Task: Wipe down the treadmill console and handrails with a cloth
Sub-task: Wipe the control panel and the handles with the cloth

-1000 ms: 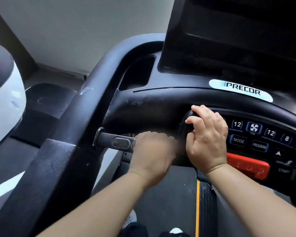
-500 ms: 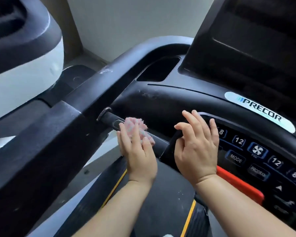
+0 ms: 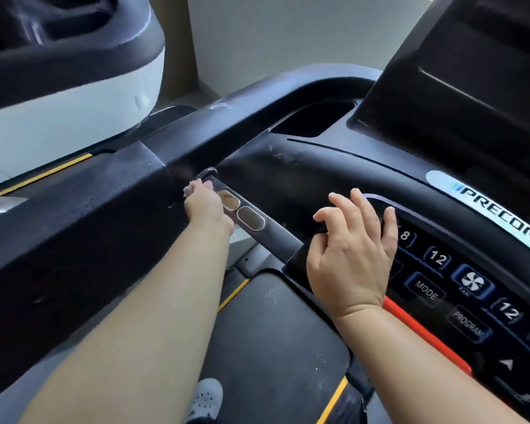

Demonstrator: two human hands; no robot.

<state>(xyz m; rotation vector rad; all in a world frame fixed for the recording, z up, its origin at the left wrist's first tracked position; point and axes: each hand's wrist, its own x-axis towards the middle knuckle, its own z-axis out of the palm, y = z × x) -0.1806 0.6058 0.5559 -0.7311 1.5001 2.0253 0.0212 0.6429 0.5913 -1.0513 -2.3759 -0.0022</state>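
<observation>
The black treadmill console fills the right side, with a keypad and a dark screen above. A front grip bar with two metal sensor pads runs from the left handrail to the console. My left hand reaches to the far left end of that bar and holds a small pink cloth, mostly hidden under the fingers, against the bar. My right hand rests with spread, relaxed fingers on the console's left edge beside the keypad.
A red stop bar lies below the keypad. The belt with yellow edge stripes is underneath, a white shoe on it. A neighbouring white and black machine stands at the left. A cup recess is in the console top.
My left hand slid with the cloth leftward along the grip bar to its far end, uncovering the sensor pads. The right hand stayed on the console edge, fingers spread a little more. The view shifted left.
</observation>
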